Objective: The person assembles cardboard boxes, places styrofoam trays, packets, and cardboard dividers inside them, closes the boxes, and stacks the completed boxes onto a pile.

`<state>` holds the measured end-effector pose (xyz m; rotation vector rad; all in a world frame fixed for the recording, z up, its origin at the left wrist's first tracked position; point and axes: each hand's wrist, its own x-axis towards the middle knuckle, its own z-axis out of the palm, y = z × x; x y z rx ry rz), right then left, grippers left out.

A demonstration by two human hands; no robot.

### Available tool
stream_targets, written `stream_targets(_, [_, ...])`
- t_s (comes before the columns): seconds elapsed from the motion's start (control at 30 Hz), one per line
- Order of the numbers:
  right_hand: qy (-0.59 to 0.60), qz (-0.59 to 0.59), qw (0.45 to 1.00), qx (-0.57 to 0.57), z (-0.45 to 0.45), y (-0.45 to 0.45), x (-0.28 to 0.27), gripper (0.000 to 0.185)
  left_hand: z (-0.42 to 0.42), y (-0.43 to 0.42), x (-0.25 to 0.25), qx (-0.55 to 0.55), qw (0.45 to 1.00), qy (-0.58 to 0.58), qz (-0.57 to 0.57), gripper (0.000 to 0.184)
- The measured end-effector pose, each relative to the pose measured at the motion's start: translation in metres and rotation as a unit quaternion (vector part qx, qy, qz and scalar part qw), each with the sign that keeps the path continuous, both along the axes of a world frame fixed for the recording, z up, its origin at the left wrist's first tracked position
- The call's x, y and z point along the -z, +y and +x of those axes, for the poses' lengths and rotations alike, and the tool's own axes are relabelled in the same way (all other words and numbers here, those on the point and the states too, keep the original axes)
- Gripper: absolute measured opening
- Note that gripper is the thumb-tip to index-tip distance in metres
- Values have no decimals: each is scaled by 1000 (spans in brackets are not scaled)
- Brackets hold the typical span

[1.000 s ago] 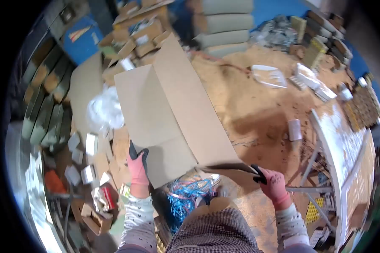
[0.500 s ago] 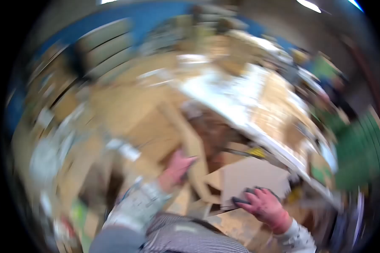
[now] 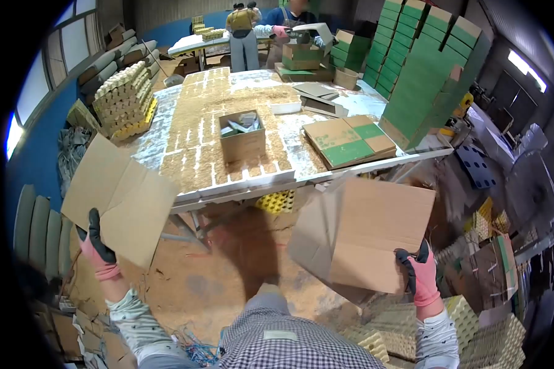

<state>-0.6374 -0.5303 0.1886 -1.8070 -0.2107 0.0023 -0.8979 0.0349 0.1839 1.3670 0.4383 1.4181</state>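
My left hand (image 3: pixel 98 246), in a pink glove with dark fingertips, grips the lower edge of a brown cardboard piece (image 3: pixel 120 200) with a fold line across it. On the right, my right hand (image 3: pixel 420 270) pinches the lower right edge of another folded brown cardboard piece (image 3: pixel 381 230), which spreads out to the left in overlapping panels. Both pieces hang in front of a long table (image 3: pixel 240 189), apart from each other. An open box (image 3: pixel 243 144) with grey-blue pieces inside stands on the table.
Flat green-and-brown boxes (image 3: pixel 348 144) lie on the table, beside tall green box stacks (image 3: pixel 428 80). Egg trays (image 3: pixel 126 101) are piled at the left, more (image 3: pixel 400 326) at lower right. Two people (image 3: pixel 243 37) (image 3: pixel 295 24) stand beyond. A blue string tangle (image 3: pixel 197 352) lies below.
The view has swung round to face the table. The large open cardboard box held earlier is no longer seen in that form; each hand now holds a separate-looking cardboard piece, hands wide apart.
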Motion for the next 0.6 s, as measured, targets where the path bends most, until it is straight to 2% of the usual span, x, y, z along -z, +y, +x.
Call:
stream_targets(0.03, [58,-33,998,20,24,-4,2,36,25,-19,-16,3,999,28,16,46])
stream_targets(0.13, [28,18,999,-12,122,9,17,36,71,12,14,-28,991,129,37,49])
stream_targets(0.17, [2,135,990,-48,160,30,12,39,110,-17,-10,18,981,187,41,50])
stream_targets(0.2, [27,193,979,-64,203,51,0,41,150,-28,-15,12,965,208,160,50])
stream_targets(0.23, [41,230,971,-54,274,61,13,40,195,-47,-26,36,960,198,196,49])
stream_targets(0.27, [4,253,964,-81,333,79,15,39,237,-69,-36,62,953,189,230,48])
stream_targets(0.33, [117,359,925,-28,389,133,-41,48,312,-97,-46,13,917,285,278,45])
stream_targets(0.37, [-21,265,962,-68,406,145,-54,57,348,-115,-69,72,877,330,343,43])
stream_targets(0.4, [-157,161,969,-107,423,153,-64,67,382,-130,-89,131,826,371,403,41])
stream_targets(0.43, [-293,-9,940,-176,424,153,-80,86,418,-134,-85,204,798,391,411,35])
stream_targets(0.47, [-441,-132,860,-221,425,154,-96,106,450,-139,-79,281,760,414,415,29])
stream_targets(0.5, [-476,-291,781,-280,409,150,-118,97,474,-153,-85,322,692,457,456,26])
stream_targets(0.53, [-557,-335,700,-296,401,155,-123,78,496,-167,-90,359,619,494,494,25])
stream_targets(0.57, [-559,-367,667,-329,407,145,-105,51,517,-174,-82,394,579,466,540,23])
stream_targets(0.6, [-595,-341,635,-357,413,146,-112,34,536,-182,-76,428,535,436,584,21])
